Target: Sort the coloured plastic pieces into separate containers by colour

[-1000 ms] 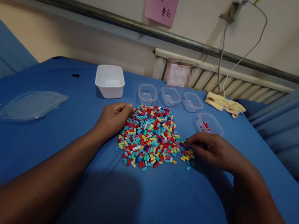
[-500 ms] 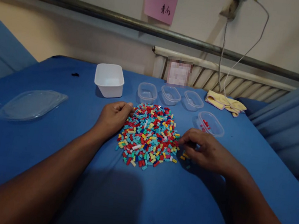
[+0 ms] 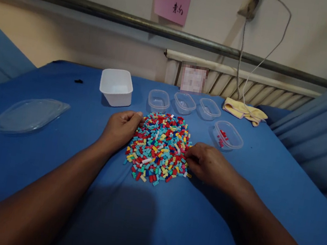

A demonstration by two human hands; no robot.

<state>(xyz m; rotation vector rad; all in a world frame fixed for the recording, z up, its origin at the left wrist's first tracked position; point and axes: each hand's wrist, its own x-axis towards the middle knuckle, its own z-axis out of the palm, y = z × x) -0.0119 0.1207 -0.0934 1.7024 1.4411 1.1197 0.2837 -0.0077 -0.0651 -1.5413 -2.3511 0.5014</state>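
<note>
A heap of small coloured bricks (image 3: 160, 146), red, teal, yellow, blue and white, lies on the blue cloth in the middle. My left hand (image 3: 119, 128) rests curled against the heap's left edge, fingers bent on the bricks there. At the heap's right edge lies my right hand (image 3: 206, 163), fingers curled down and touching the bricks; what is under them is hidden. A clear tub (image 3: 228, 134) with a few red bricks stands just beyond my right hand.
Three empty clear tubs (image 3: 184, 103) stand in a row behind the heap, a white tub (image 3: 116, 87) to their left. A clear lid (image 3: 28, 114) lies far left. A yellow cloth (image 3: 242, 109) and a hanging cable are at the back right.
My right hand has slid left, sweeping the small separate cluster of bricks against the main heap. The left hand has stayed put. The view has shifted slightly.
</note>
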